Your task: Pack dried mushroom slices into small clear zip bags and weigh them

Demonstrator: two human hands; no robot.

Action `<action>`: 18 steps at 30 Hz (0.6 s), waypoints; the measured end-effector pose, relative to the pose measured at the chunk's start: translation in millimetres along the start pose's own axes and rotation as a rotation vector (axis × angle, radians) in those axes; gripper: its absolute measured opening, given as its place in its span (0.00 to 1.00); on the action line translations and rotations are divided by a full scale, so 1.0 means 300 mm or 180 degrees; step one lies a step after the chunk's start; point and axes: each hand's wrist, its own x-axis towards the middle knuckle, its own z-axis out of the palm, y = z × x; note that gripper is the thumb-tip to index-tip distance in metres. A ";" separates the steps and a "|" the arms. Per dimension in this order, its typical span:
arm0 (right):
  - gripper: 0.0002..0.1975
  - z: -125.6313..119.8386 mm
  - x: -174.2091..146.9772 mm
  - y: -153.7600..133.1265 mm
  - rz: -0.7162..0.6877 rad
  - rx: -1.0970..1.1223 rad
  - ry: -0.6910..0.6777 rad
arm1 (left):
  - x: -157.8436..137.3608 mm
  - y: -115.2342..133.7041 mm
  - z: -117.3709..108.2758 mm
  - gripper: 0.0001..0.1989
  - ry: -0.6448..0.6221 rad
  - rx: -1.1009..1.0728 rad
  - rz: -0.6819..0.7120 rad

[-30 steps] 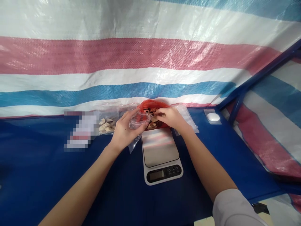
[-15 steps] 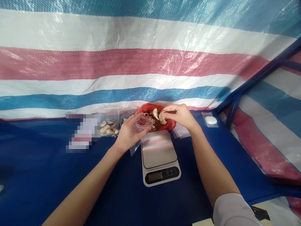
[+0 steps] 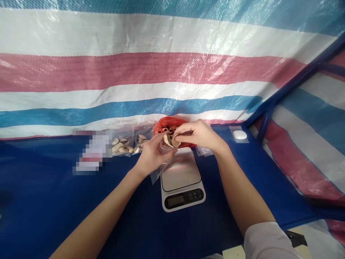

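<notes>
My left hand point(image 3: 152, 153) is closed around a clear plastic bag point(image 3: 157, 173), its mouth spread between thumb and fingers. Pale dried slices point(image 3: 175, 141) are pinched in my right hand point(image 3: 198, 136), right at the mouth of that bag. Behind both hands sits a red plastic bag point(image 3: 161, 123) with more brown slices inside, partly covered by my fingers. Just below the hands lies a white kitchen scale point(image 3: 181, 174) with a metal plate, which carries nothing; its display looks dark.
Left of my hands lie clear bags of pale slices point(image 3: 122, 145) beside a blurred-out sheet point(image 3: 93, 153). Flat clear bags point(image 3: 204, 151) lie right of the scale. A white oval object point(image 3: 239, 135) rests on a small bag. Striped sheeting point(image 3: 134, 70) and a blue frame bar point(image 3: 291, 81) border the blue table point(image 3: 129, 223).
My right hand has moved left and slightly down, bringing the slices from over the red bag to the clear bag's mouth. My left hand still holds the clear bag.
</notes>
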 end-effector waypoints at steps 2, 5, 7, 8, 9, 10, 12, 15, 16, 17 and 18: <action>0.05 0.003 0.002 0.001 -0.0009 -0.0005 -0.0017 | 0.000 -0.002 0.000 0.28 0.0011 -0.0070 -0.0012; 0.05 0.000 0.002 0.006 -0.0025 0.0156 0.0066 | -0.003 -0.008 -0.001 0.27 -0.0026 -0.0112 -0.0077; 0.06 -0.005 0.001 0.010 -0.0002 0.0291 0.0070 | -0.006 -0.015 -0.001 0.29 -0.0055 -0.0114 -0.0090; 0.07 -0.008 0.000 0.011 0.0026 0.0339 0.0040 | -0.008 -0.019 -0.001 0.30 -0.0064 -0.0109 -0.0086; 0.07 -0.011 -0.001 0.012 0.0062 0.0374 -0.0006 | -0.010 -0.022 0.000 0.32 -0.0068 -0.0104 -0.0081; 0.07 -0.013 -0.002 0.012 0.0097 0.0401 -0.0055 | -0.012 -0.025 0.001 0.33 -0.0073 -0.0098 -0.0078; 0.07 -0.018 -0.004 0.010 0.0152 0.0442 -0.0181 | -0.014 -0.029 0.004 0.34 -0.0086 -0.0070 -0.0072; 0.07 -0.025 -0.004 0.000 0.0190 0.0451 -0.0441 | -0.013 -0.026 0.005 0.33 -0.0142 -0.0002 -0.0035; 0.07 -0.028 -0.004 -0.004 0.0200 0.0418 -0.0513 | -0.013 -0.024 0.005 0.33 -0.0158 0.0020 -0.0018; 0.07 -0.030 -0.003 -0.008 0.0214 0.0361 -0.0560 | -0.012 -0.022 0.004 0.33 -0.0175 0.0034 -0.0005; 0.07 -0.032 -0.002 -0.012 0.0227 0.0278 -0.0576 | -0.012 -0.020 0.004 0.33 -0.0189 0.0045 -0.0001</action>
